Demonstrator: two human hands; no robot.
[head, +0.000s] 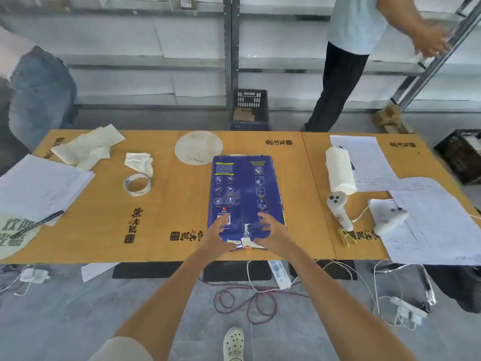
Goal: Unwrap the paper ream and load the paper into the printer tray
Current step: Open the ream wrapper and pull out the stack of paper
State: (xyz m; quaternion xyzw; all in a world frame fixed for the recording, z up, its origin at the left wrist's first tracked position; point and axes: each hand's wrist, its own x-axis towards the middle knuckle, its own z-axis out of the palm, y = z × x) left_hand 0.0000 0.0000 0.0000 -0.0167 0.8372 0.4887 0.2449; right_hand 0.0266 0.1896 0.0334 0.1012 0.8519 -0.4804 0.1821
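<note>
**Opening the near end of a wrapped ream on the bench**

At the near edge of the bench (161,194), both hands work the closest end of the blue paper ream (244,194), which lies flat with its long side running away from the person. The left hand (217,237) rests its fingers spread on the wrapper top while its thumb hooks under the end fold; the right hand (273,234) mirrors it, fingers spread and curled at the same seam. Torn white and orange scraps show between the thumbs, so the wrapper is judged to be just starting to open there, the glued flap being the weakest point. The ream sits near the middle of the near edge, within easy reach and square to the body. Farther left lies a tape roll (137,185); right of the ream stand two white controllers (338,208). Loose sheets (432,220) cover the right end, and a round white disc (198,148) sits at the far edge. No printer tray is in view
</note>
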